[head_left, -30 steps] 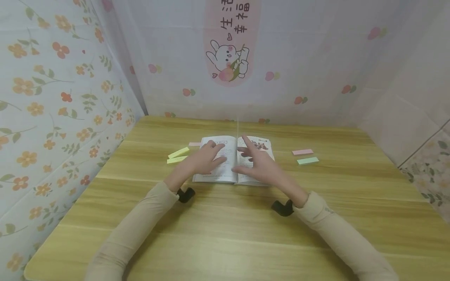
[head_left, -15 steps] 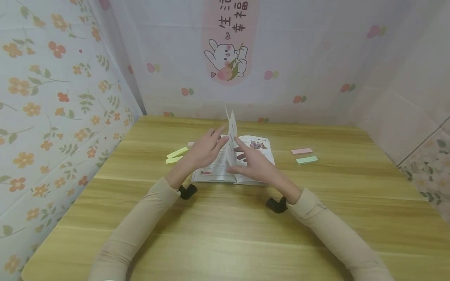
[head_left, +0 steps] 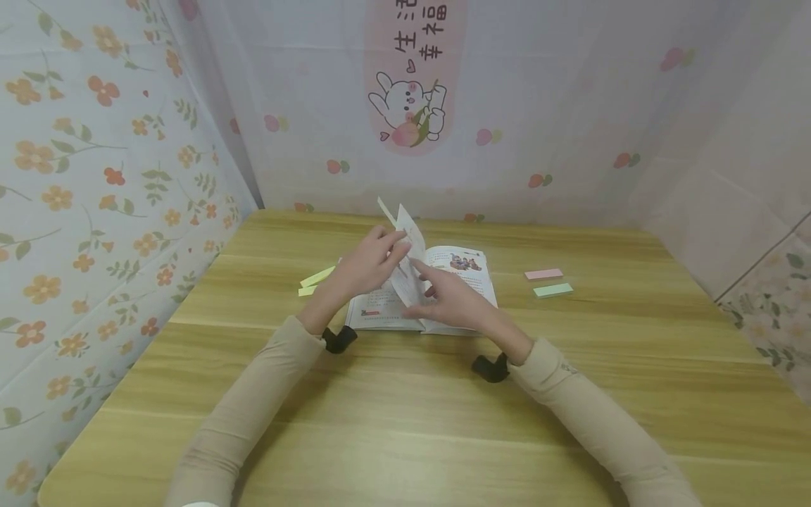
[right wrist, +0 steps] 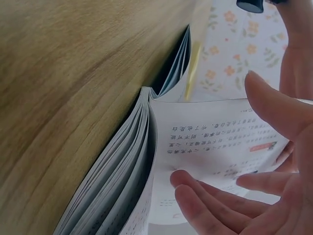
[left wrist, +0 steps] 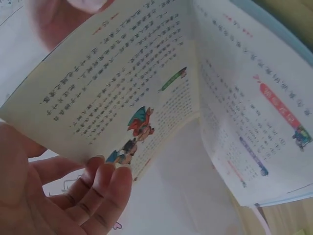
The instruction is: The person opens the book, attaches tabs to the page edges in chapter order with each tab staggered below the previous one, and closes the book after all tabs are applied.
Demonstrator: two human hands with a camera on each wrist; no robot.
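Observation:
An open book [head_left: 465, 282] with printed text and small colour pictures lies on the wooden table. Raised pages [head_left: 410, 243] lean leftward over its left half. My left hand [head_left: 367, 266] pinches the free edge of these pages; the left wrist view shows several left fingertips [left wrist: 100, 169] at the edge of the illustrated page [left wrist: 122, 93]. My right hand [head_left: 453, 296] is close on the other side, fingers loosely extended. In the right wrist view the right hand's fingertips [right wrist: 183, 181] overlap the raised page [right wrist: 195, 156], its thumb apart from them.
Two yellow sticky-note strips [head_left: 315, 279] lie left of the book, partly behind the left wrist. On the right are a pink strip [head_left: 543, 274] and a green strip [head_left: 553, 289]. A printed cloth [head_left: 538, 105] hangs behind the table.
Raised pages stood upright over the middle and now tilt left. My left hand has come up to their edge and grips them; my right hand has shifted slightly left.

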